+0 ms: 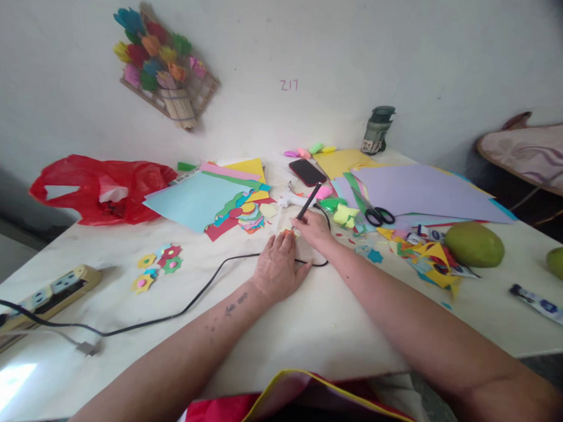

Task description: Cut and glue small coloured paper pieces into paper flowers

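Probably light, slim black pen (308,203): right hand (314,229) pinches it low, where I'd grip.
Small orange paper (287,232): likely flimsy; left hand (276,269) lies flat, fingertips at it.

Holds a black pen (309,200) in the right hand (314,229). Rests the left hand (277,269) on the white table (351,321), touching a bit of orange paper (288,232). Has paper flowers (170,254) at left, black-handled scissors (380,215) at right.
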Action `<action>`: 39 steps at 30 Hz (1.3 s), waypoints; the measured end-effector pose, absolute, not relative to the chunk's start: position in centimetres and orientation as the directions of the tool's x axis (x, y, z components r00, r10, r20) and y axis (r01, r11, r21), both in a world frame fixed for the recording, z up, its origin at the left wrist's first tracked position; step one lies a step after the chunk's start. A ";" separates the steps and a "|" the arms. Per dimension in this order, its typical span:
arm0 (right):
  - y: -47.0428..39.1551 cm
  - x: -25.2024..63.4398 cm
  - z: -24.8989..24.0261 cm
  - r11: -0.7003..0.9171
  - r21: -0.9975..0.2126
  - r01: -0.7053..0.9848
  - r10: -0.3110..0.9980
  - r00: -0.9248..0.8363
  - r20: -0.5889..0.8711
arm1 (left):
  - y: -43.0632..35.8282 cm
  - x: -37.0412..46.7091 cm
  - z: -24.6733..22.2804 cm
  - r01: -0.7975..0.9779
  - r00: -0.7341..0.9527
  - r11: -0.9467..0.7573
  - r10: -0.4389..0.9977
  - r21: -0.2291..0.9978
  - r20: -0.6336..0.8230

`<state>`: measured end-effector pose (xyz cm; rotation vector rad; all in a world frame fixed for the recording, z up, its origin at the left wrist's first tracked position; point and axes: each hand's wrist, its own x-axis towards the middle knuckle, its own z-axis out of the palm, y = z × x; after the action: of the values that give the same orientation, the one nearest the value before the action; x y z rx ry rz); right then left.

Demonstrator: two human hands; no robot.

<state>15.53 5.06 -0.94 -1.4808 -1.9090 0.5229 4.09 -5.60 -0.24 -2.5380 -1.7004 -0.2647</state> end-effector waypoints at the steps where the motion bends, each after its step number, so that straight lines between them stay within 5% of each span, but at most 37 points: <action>1: 5.1 15.5 -1.0 0.281 -0.664 0.693 0.956 -0.143 0.255 | -5.6 4.1 -0.2 0.923 0.372 -0.384 0.910 0.033 0.181; 19: 5.4 15.7 -1.8 0.290 -0.786 0.546 0.950 -0.064 0.306 | -5.6 4.0 -0.5 0.924 0.364 -0.380 0.909 0.045 0.203; 39: 6.7 14.1 -2.2 0.424 -0.823 0.378 0.902 -0.262 0.344 | -5.9 4.0 -0.1 0.936 0.331 -0.349 0.920 0.053 0.208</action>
<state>14.11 6.65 -2.25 -1.0963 -1.8312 0.7778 4.04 -5.87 -0.06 -2.4999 -1.7468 -0.3095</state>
